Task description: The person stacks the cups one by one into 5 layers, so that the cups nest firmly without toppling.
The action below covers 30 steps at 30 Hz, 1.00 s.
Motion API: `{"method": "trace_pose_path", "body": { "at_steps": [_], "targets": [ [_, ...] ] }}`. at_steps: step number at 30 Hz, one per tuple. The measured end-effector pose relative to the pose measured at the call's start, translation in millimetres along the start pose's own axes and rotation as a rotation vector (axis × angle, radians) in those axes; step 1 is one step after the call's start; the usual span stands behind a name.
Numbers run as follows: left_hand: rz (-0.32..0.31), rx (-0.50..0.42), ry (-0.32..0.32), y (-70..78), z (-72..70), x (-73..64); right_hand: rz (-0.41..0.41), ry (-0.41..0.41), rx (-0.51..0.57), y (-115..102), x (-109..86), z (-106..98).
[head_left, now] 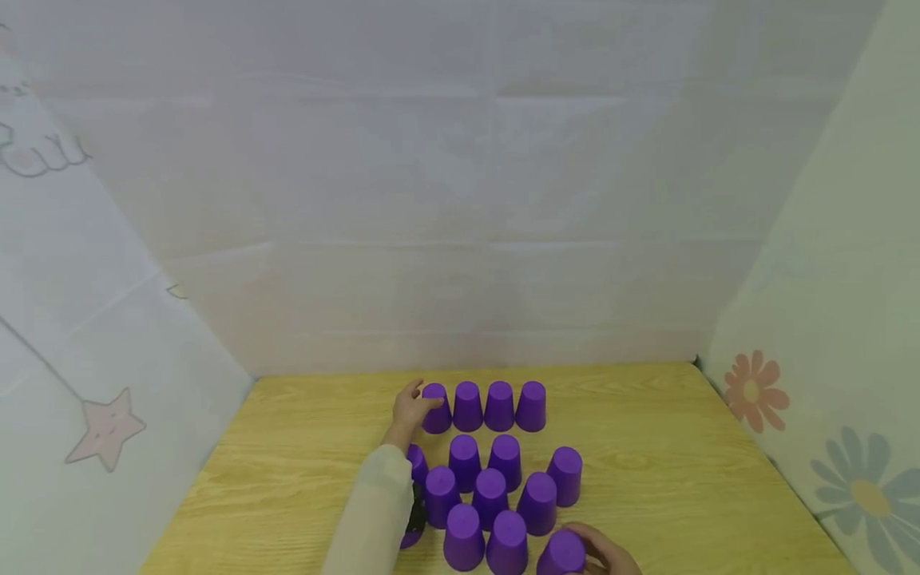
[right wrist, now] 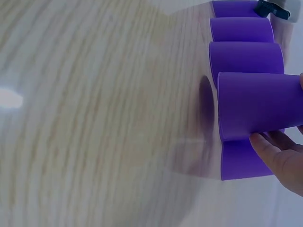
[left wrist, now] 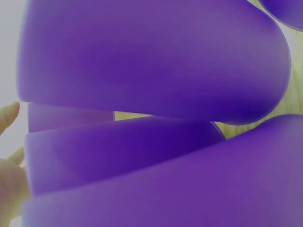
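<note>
Several purple cups stand upside down on the wooden table. At the left end of the back row, my left hand (head_left: 410, 411) is beside a purple cup (head_left: 437, 420), its thumb across the cup's upper side and its other fingers extended. The left wrist view shows mostly cup walls, with fingertips (left wrist: 8, 116) at the left edge. Near the front right, my right hand (head_left: 609, 553) holds another purple cup (head_left: 564, 553) by its sides. In the right wrist view that cup (right wrist: 255, 104) has a shadow beside its rim and seems slightly off the table.
Looser rows of purple cups (head_left: 490, 499) fill the middle and front, standing close together. My left forearm (head_left: 374, 503) partly hides cups at the left. Around the wooden table (head_left: 683, 447) hang a pale back sheet (head_left: 489, 200) and patterned side sheets.
</note>
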<state>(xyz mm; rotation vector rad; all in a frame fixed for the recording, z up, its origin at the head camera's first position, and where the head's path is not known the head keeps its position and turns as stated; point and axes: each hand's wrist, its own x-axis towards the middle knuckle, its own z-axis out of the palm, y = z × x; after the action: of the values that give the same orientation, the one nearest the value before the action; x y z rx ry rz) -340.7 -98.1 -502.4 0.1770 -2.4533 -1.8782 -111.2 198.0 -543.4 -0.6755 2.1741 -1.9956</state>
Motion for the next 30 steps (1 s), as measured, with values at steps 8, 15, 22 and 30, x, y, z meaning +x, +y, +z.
{"method": "trace_pose_path", "body": {
  "at_steps": [8,15,22,30],
  "targets": [
    [-0.033,-0.117,0.003,12.9,-8.6,-11.6,0.289,0.102,0.014,-30.8,0.6,-9.8],
    [-0.022,-0.177,0.005,22.4,-13.9,-18.0,0.301,0.156,-0.045,-48.2,2.6,-17.2],
    [0.045,-0.157,0.009,33.8,-20.8,-36.4,0.269,0.249,-0.141,-55.2,4.2,-27.1],
    [0.108,-0.132,-0.004,41.1,-32.9,-60.5,0.194,0.332,-0.228,-62.2,5.4,-40.8]
  ]
}}
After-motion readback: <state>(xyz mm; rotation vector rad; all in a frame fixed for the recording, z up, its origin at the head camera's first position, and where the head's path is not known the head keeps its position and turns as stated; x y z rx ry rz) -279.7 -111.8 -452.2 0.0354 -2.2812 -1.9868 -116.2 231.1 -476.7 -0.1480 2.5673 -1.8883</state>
